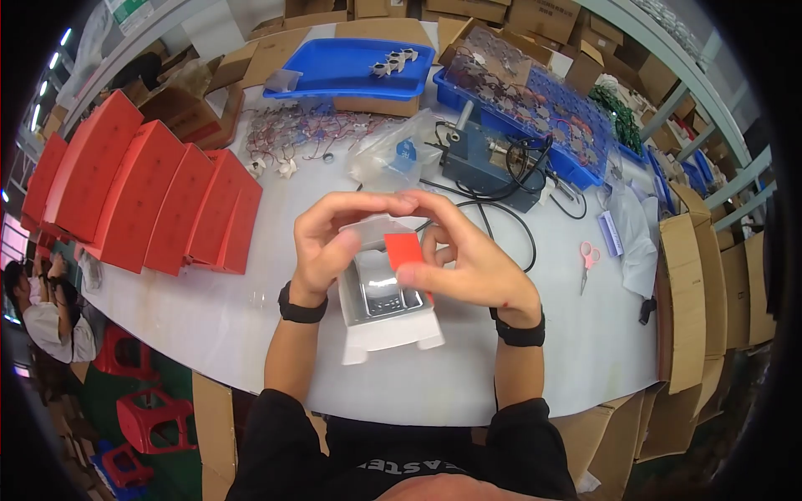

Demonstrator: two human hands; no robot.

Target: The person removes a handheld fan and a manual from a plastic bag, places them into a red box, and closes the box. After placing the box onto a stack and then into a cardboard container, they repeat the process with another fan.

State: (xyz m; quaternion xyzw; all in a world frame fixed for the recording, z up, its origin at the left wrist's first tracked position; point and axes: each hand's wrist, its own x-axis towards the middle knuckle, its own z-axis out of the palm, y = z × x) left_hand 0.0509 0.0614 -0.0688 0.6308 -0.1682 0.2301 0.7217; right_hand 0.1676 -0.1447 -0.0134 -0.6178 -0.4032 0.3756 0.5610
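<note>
Box (388, 327), open at the top, is between both hands just in front of the person, above the near part of the white surface (225, 326). Its white flap spreads toward the person; behind this, a shiny moulded insert (384, 290) catches the light inside the grey interior, and a red panel (404, 253) stands at the right.

The right hand (472, 267) holds the box's right side, its grip closed with the thumb laid over the lower edge of the red panel and the other fingers curled beyond it. The left hand (322, 242) arches around the far left corner, thumb bent inward over the box; how firmly that grip presses, I cannot tell from this angle. The index fingers of both hands meet above the far end.

Off to the right lie pink-handled scissors (587, 259), with a small pale carton (610, 234) just beyond. Red boxes (125, 192) stand in a row at the left. Past the hands come a clear plastic bag (388, 159), a grey-blue machine (484, 163) with black cables, and a spread of red-wired parts (309, 134). Farther off sit a blue tray (342, 71) and cardboard boxes (543, 17).
</note>
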